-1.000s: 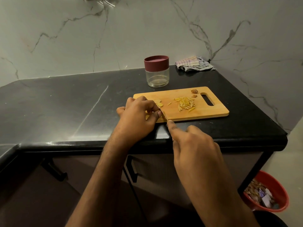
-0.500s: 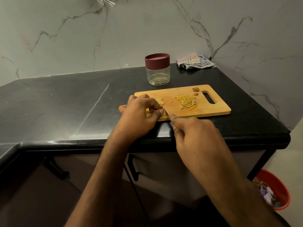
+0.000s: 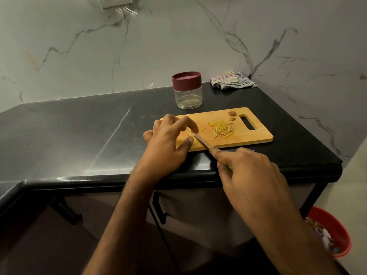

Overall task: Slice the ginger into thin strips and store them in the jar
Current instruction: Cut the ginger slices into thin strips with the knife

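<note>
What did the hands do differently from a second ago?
The right hand pushed the knife forward across the board, up to the ginger under the left hand, whose fingers lifted a little. Its grip on the knife stayed. Strips, jar and cloth stayed put.

The left hand [image 3: 168, 139] is bent, with thumb and fingers curled in close. The right hand [image 3: 248, 175] is curled tight, pointer finger stretched out straight.
</note>
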